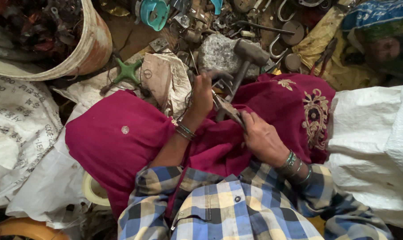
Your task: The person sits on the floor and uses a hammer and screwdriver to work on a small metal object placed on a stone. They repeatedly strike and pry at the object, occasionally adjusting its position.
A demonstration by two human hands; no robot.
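Observation:
My left hand (202,95) grips a small dark metal piece (219,76) above my lap, which is draped in magenta cloth (117,138). My right hand (261,135) holds a flat rusty metal scrap (230,109) that reaches toward the left hand. A hammer (248,55) with a wooden handle leans on a grey stone block (217,53) just beyond both hands. Bangles circle both wrists, and my sleeves are blue and yellow plaid.
A rusty white bucket (92,46) full of scrap stands at the upper left. White woven sacks (19,129) lie left and right (374,133). Metal hooks, discs and parts (286,31) litter the ground ahead. A green cross-shaped piece (128,71) lies near a teal plastic part (153,13).

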